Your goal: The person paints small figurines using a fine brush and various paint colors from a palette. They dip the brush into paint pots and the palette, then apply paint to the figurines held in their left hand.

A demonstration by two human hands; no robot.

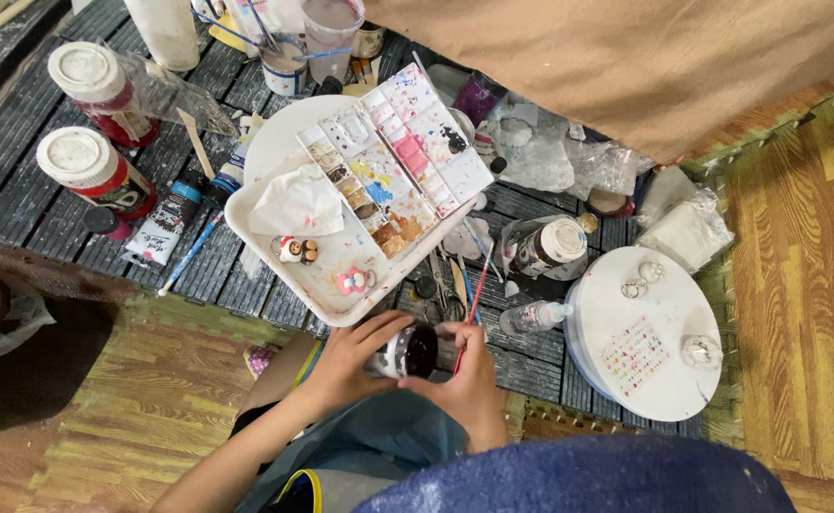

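My left hand (345, 361) and my right hand (469, 380) meet close to my body, both gripping a small dark paint jar (407, 351) with a white patterned label. My right hand also pinches a thin red-handled brush (474, 304) that points up towards a white tray (288, 261). The tray lies just beyond my hands and carries a stained paint palette (393, 157), a crumpled tissue (295, 204) and two small painted figurines (298, 250).
Two red jars with white lids (84, 71) stand at the left, with paint tubes, brushes and cups behind the tray. A round white board (650, 332) with small pieces lies at right, beside bottles (550, 245) and plastic bags. Tan cloth (626, 57) hangs top right.
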